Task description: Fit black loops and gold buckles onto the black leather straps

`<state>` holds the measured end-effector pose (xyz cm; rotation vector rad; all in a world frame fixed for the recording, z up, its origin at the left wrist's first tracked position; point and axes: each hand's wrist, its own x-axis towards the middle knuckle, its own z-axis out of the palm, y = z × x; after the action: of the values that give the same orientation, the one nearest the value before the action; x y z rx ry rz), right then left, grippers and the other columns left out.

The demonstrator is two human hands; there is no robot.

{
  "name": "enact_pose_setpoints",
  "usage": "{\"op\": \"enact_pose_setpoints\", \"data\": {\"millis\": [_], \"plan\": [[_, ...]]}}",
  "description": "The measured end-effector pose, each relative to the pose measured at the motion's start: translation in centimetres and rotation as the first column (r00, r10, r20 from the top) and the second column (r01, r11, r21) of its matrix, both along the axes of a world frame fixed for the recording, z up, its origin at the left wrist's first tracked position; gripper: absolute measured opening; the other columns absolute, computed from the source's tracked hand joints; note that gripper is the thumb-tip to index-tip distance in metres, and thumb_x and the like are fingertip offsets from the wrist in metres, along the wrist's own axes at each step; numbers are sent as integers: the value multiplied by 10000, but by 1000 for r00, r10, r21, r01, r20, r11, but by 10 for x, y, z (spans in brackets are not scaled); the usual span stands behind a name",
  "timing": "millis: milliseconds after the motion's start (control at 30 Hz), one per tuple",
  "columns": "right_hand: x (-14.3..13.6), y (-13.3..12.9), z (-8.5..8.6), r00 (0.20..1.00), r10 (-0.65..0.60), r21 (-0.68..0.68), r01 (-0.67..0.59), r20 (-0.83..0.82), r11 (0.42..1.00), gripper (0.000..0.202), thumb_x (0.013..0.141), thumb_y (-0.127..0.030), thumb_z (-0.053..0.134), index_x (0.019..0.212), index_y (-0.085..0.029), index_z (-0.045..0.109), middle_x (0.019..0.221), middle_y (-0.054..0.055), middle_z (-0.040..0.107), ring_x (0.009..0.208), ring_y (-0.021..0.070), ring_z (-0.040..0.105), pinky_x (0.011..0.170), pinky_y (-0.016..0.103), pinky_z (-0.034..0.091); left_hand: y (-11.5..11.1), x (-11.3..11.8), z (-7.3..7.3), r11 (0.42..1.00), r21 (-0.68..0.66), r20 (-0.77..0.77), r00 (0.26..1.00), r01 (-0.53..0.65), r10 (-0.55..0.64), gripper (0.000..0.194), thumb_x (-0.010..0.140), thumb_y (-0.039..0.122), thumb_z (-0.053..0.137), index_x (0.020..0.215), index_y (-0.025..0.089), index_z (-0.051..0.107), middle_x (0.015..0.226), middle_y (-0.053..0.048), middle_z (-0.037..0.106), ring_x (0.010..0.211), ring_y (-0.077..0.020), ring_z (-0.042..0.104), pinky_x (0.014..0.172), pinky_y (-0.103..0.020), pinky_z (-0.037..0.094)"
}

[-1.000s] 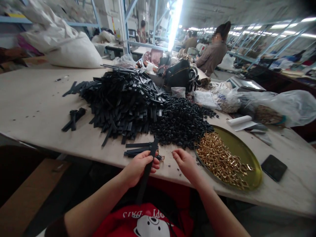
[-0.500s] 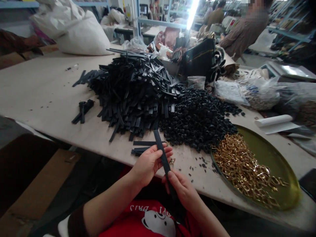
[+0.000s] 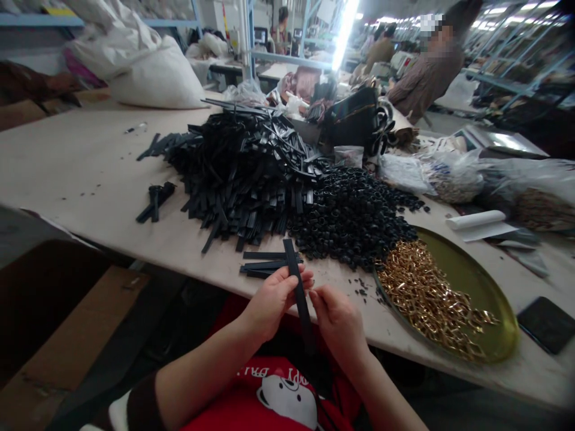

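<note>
My left hand (image 3: 276, 296) grips a long flat black strap (image 3: 297, 281) between thumb and fingers. The strap slants from above the table edge down toward my lap. Just right of it, my right hand (image 3: 339, 317) is closed in a pinch, off the strap, its fingertips close to my left fingers. Whatever the pinch holds is too small to make out. Behind my left hand, several black straps (image 3: 265, 265) lie side by side on the table. Beyond them rises a large heap of black straps (image 3: 242, 173), with a pile of small black loops (image 3: 354, 215) beside it.
A round brass-coloured tray (image 3: 503, 323) at right carries many gold metal buckles (image 3: 426, 293). A dark phone (image 3: 545, 323) lies beyond it. Plastic bags (image 3: 453, 173), a black bag (image 3: 354, 120) and a white sack (image 3: 155, 75) stand farther back. Another person (image 3: 426, 72) is at upper right.
My right hand has let go of the strap's lower part and moved up to my left fingers. The gold buckle beside my left hand no longer shows on the table. The view has shifted slightly.
</note>
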<state>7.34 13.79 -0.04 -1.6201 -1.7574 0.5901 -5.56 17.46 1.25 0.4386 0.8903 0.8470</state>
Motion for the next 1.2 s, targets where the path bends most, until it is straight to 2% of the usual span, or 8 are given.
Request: {"op": "enact_pose_setpoints", "data": {"millis": [233,367,500,667,867,1033,1133,1200], "plan": [[22,-18,35,816,-45,0,55,-577,998,248,896,-332,346,774,-199,515,698,3,541,538,106,453,521,237,372,-3,-5,0,998,-69,18,1000,0,1,226,808,103,468,1022,128,532,1063,-133,615,884,-180,622,746,-291,484],[13,-21,35,974,3,12,-1,-227,1000,136,817,-316,509,757,-201,549,677,-3,519,569,122,456,545,248,359,-8,-2,0,1000,-25,40,999,-2,3,224,815,114,464,1026,129,538,1053,-128,620,894,-174,615,745,-279,481],[-5,-15,17,994,102,-22,-101,50,995,87,797,-233,512,733,-201,562,810,45,543,717,171,504,652,293,386,-14,-3,-3,1000,-3,25,1000,7,-7,226,813,124,475,1027,141,546,1018,-109,639,864,-161,619,693,-241,475],[-3,-22,23,843,227,-136,-330,-488,934,174,879,-317,393,784,-199,480,796,31,528,652,126,476,590,253,399,-11,-5,-3,999,-16,38,999,-32,32,192,817,114,457,978,123,561,958,-112,656,856,-167,627,746,-279,480],[27,-43,38,594,-39,-267,-301,-803,916,264,800,-464,514,768,-212,442,535,-58,402,458,81,348,437,200,294,4,-11,3,996,-36,27,996,-87,88,200,820,81,431,983,122,538,999,-135,646,819,-166,644,716,-281,500],[87,-61,24,909,-227,-339,103,-350,935,407,718,-471,597,1043,-228,567,526,-54,443,455,99,414,442,198,355,18,-25,4,988,37,-56,987,-149,151,198,828,89,427,991,118,536,992,-142,649,832,-176,646,717,-282,507],[123,-78,7,983,-181,-393,169,6,904,310,644,-483,646,855,-259,686,602,-7,610,578,157,565,557,222,452,23,-33,5,983,77,-105,980,-164,172,203,828,100,429,998,126,537,983,-130,654,828,-177,648,703,-279,508],[135,-92,0,985,-174,-433,156,-3,888,255,613,-501,659,694,-262,698,673,21,665,662,199,605,611,246,479,23,-36,5,981,107,-132,976,-160,174,206,832,116,433,1009,137,536,956,-116,661,821,-176,648,698,-279,507]]}}
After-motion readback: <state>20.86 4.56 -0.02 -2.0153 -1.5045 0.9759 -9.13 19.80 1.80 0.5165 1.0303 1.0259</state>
